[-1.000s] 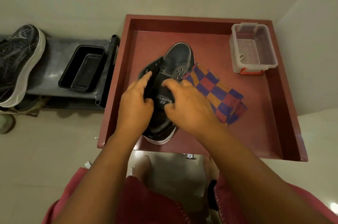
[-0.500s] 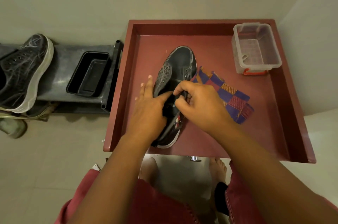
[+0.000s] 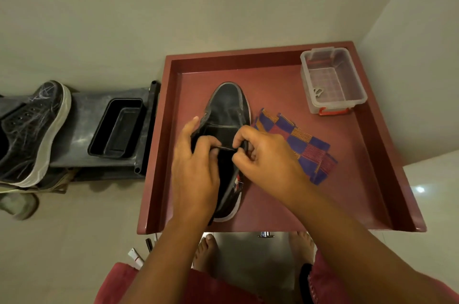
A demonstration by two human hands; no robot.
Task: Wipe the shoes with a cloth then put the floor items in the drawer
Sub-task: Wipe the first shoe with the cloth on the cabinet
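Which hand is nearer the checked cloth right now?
Right. The right hand grips the black shoe right beside the checked cloth, near its edge. The left hand holds the shoe's far side, away from the cloth.

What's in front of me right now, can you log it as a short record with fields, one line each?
setting: open red drawer beside a low dark shelf
in drawer: black shoe, checked cloth, clear plastic box
left hand: grips the shoe's opening
right hand: pinches the shoe's opening edge
cloth: lies right of the shoe, not held
on shelf: second black shoe, black tray
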